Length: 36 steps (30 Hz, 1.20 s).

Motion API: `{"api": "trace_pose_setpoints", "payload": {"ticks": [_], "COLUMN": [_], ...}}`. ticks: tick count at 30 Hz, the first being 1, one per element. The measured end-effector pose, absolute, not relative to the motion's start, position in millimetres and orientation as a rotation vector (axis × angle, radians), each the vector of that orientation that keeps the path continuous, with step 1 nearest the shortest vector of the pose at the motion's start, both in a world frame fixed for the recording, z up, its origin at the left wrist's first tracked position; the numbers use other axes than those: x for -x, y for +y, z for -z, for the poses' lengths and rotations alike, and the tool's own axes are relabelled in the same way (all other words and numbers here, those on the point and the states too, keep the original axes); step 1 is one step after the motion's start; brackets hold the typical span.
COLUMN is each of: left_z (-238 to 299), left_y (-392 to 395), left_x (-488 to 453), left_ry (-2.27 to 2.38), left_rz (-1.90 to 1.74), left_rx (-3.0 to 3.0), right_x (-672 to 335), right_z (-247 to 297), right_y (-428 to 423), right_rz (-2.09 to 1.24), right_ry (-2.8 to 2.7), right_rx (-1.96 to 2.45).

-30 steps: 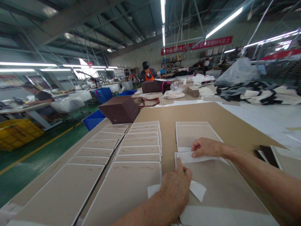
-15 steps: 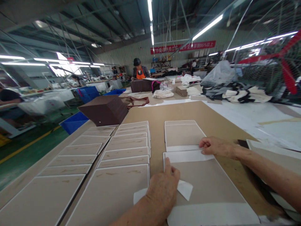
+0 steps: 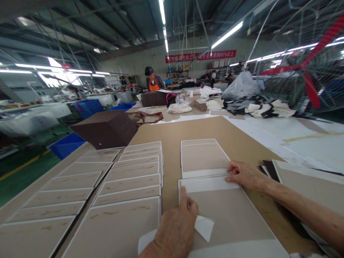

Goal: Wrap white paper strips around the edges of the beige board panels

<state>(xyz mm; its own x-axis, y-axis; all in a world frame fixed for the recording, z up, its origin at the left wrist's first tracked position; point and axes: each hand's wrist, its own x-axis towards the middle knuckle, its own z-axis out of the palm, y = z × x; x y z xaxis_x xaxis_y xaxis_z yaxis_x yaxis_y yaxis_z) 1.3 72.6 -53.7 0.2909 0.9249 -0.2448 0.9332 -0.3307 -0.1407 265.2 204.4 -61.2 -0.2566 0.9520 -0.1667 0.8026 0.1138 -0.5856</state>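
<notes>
A large beige panel point(image 3: 228, 211) with a white band along its far edge lies flat on the table before me. My left hand point(image 3: 177, 224) is over its left side, index finger stretched onto the left end of the band. The other fingers are curled around a white paper strip point(image 3: 204, 228), whose ends stick out on both sides of the hand. My right hand point(image 3: 245, 175) pinches the panel's far right corner between thumb and fingers. Just beyond, against this edge, rests another beige panel point(image 3: 204, 157) with a white border.
Two rows of overlapping beige panels point(image 3: 126, 222) fill the left side. Behind them stands a dark brown stack point(image 3: 107, 125). More panels point(image 3: 309, 182) lie at the right. Fabric pieces point(image 3: 258, 105), a plastic bag point(image 3: 242, 84), a fan point(image 3: 306, 66) and a person in an orange apron point(image 3: 154, 84) are farther off.
The whole view has swung slightly to the right, so things appear farther left. Both hands keep nearly the same places on the panel.
</notes>
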Motion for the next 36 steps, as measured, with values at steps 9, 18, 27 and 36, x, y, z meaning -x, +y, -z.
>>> {"api": "trace_pose_setpoints", "payload": {"ticks": [9,18,27,36], "left_z": [58,55,55,52], "left_y": [73,76,74,75], "left_x": [0,0,0,4], "left_ry": [1.781,1.765,1.792,1.771], "left_rz": [0.457,0.498,0.466,0.43], "left_rx": [-2.523,-2.486,-2.536,-2.497], "right_x": [-267,-274,-204,-213], "right_z": [66,55,43,71], "right_y": [217,217,146,118], "right_rz": [-0.8,-0.473,-0.366,-0.362], "right_ry": [-2.186,-2.246,-2.674,-2.64], "right_rx": [1.728,1.819,1.368,1.583]}}
